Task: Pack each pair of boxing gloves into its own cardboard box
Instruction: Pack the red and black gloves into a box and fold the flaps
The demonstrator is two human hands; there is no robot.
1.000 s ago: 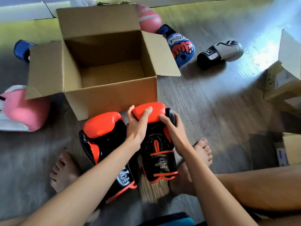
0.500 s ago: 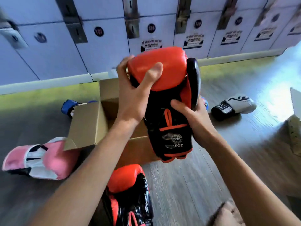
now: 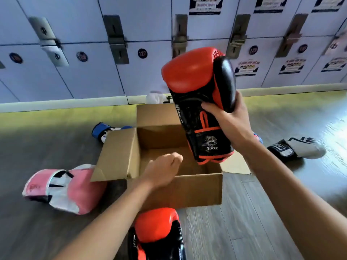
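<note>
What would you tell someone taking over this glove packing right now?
Right hand grips one red-and-black glove upright, cuff down, above the open cardboard box.
Left hand loosely curled, empty, over the box's near side.
The partner glove lies on the floor before the box.
Done: nothing visible in the box.
Left: pack both, then box the pink glove, blue glove and white glove with their mates.
</note>
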